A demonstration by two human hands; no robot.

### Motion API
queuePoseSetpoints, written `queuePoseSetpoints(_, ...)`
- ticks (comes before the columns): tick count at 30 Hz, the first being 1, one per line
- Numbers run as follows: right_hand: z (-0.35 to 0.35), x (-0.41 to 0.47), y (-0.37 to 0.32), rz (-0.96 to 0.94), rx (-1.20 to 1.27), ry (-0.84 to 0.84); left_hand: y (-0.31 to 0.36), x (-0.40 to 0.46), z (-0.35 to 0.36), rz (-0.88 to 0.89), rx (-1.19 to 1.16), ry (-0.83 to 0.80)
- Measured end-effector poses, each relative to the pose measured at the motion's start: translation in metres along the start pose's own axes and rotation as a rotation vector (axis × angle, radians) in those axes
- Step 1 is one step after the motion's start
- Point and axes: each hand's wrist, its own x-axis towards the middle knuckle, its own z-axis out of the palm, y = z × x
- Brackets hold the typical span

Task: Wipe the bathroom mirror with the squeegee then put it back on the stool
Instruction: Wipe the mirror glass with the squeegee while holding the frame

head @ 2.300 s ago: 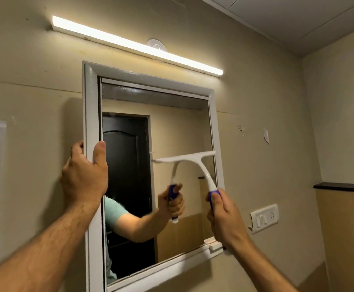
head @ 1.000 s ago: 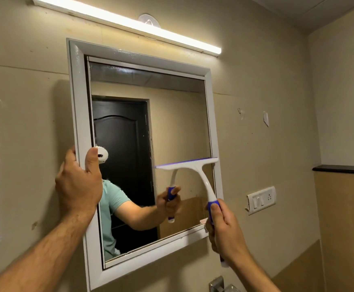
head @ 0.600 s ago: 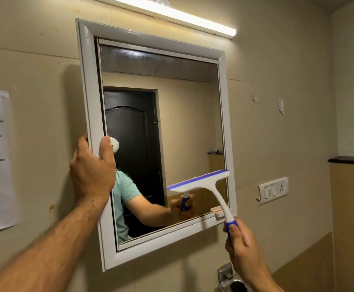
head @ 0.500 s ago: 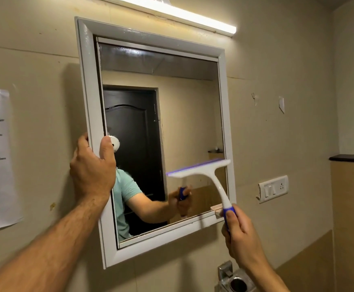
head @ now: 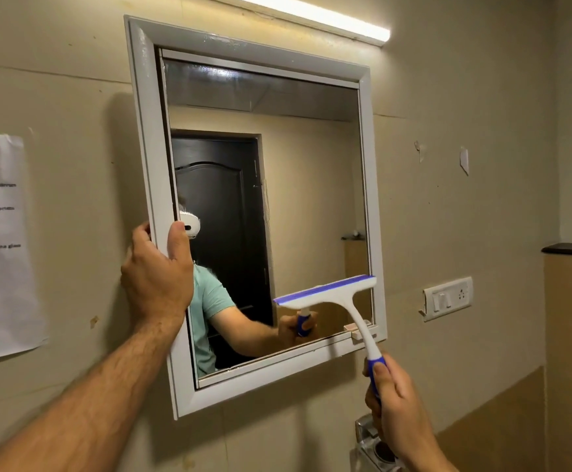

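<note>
The bathroom mirror (head: 312,172) hangs on the beige wall in a thick white frame (head: 141,107). My left hand (head: 157,277) grips the frame's left edge, thumb on the front, fingers behind. My right hand (head: 395,407) grips the blue handle of a white squeegee (head: 332,294). Its blue-edged blade lies against the lower right part of the glass, tilted up to the right. The reflection shows a dark door and my arm with the squeegee. The stool is out of sight.
A tube light (head: 312,18) runs above the mirror. A printed paper sheet (head: 2,243) is stuck to the wall at left. A switch plate (head: 448,298) sits right of the mirror, a dark ledge (head: 570,249) further right. A metal holder (head: 376,447) is fixed below my right hand.
The squeegee has been drawn down the right side of the glass, lifted a little, then lowered again to the lower right. My left hand has stayed on the frame.
</note>
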Motion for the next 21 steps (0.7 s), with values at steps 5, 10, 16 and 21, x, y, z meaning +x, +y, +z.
queuePoseSetpoints(5, 0.005, 0.013, -0.026, -0.148, -0.05, 0.053, -0.004, -0.005, -0.002, -0.046, 0.034, -0.011)
queuePoseSetpoints(10, 0.011, 0.011, -0.016, -0.111, -0.038, 0.036, -0.007, -0.018, -0.004, -0.062, 0.029, -0.009)
queuePoseSetpoints(16, 0.007, -0.014, 0.014, 0.021, 0.031, 0.021, -0.01, -0.017, -0.005, -0.054, -0.036, -0.034)
queuePoseSetpoints(21, 0.009, -0.004, -0.011, -0.015, 0.112, 0.021, -0.009, -0.019, -0.006, -0.065, -0.031, -0.025)
